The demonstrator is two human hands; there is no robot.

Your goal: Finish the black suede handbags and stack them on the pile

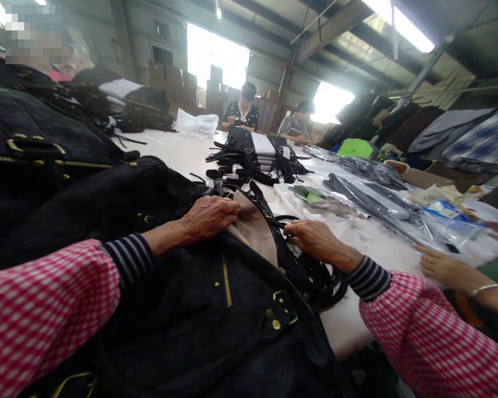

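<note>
"Bag (236, 345) first: where did it lie from you?"

"It lay straight before you, its front spread toward your body. The near rim (251, 247) ran on a slant, from far left to near right, and that was the long axis that counted."

"Which of you two-handed grips was nearer that rim?"

"Your left hand (211, 216) was. It was closed on the rim at its far-left end, with the pale lining (255, 224) just beside your fingers. Your right hand (315, 240) was off to the other side, past the lining, with its fingers bent round a strap (280, 218). What else those fingers covered, you could not have told from this view."

"So you had the lining between your hands?"

"Yes, you had one hand on each side of it, well apart, and the rim slanted down through the gap toward your right. The zip (227, 282) and the buckle (285, 309) were on the near side of that rim, closer to your body than either hand."

"And what was about you?"

"Past the bag, a stack (263, 145) stood on the table (348, 329), farther from you than both hands. To your right a co-worker's hand (446, 268) was near the plastic (373, 202), apart from your own."
</note>
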